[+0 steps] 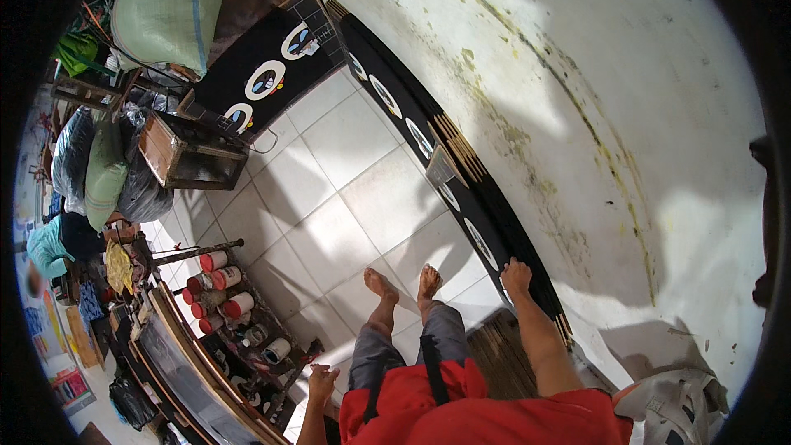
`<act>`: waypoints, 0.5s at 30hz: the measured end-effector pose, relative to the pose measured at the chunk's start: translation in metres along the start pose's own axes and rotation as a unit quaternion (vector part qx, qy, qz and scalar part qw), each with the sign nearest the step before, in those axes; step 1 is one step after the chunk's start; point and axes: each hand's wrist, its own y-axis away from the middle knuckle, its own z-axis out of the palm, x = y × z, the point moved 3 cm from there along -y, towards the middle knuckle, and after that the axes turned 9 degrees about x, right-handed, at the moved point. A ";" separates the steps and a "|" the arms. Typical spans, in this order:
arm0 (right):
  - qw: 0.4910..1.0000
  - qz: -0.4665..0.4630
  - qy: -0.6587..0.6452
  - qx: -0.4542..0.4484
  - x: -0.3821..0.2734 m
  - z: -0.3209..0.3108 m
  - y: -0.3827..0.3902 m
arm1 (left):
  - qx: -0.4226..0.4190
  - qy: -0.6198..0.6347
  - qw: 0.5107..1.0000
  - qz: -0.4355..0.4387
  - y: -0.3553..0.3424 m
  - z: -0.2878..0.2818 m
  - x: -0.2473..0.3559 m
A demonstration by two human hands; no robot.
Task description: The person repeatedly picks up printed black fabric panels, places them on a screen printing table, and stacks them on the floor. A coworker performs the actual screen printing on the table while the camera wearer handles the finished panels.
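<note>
Several long black boards (pixel 461 198) with white oval prints lean in a row along the wall on my right. My right hand (pixel 517 277) is at this row, its fingers curled on the upper edge of a black board. Low on my left, my left hand (pixel 322 381) hangs with fingers apart and nothing in it, nearest to a rack of paint jars (pixel 239 305) with red and white lids. Another black panel (pixel 264 78) with white ovals and colored figures stands at the far end of the tiled floor.
A bulging pale green sack (pixel 169 4) and a wooden box (pixel 194 152) stand at the far left. Framed screens (pixel 185 371) lean at the near left. A wooden slatted piece (pixel 498 354) is beside my right leg; a white bag (pixel 671 404) lies behind it.
</note>
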 end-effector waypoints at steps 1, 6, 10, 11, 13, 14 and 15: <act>1.000 0.008 0.000 -0.001 0.000 0.000 0.000 | -0.011 0.011 1.000 -0.008 0.003 0.000 0.006; 0.999 0.030 -0.002 0.016 0.000 0.000 0.000 | -0.022 0.054 0.998 0.009 0.009 0.000 0.023; 0.999 0.048 -0.005 0.003 0.001 0.002 0.001 | -0.021 0.037 0.999 -0.020 0.003 -0.002 0.020; 0.999 0.048 0.001 0.001 0.001 0.002 0.001 | -0.022 0.031 0.999 -0.012 0.001 -0.004 0.019; 0.998 0.054 0.012 0.002 0.001 0.001 0.000 | -0.014 0.029 0.999 -0.001 -0.002 -0.007 0.017; 0.998 0.055 0.014 -0.004 0.001 0.001 -0.001 | -0.003 0.034 0.999 0.004 -0.003 -0.009 0.016; 0.998 0.061 0.017 -0.011 0.000 0.000 -0.001 | 0.008 0.038 0.999 0.008 -0.005 -0.011 0.015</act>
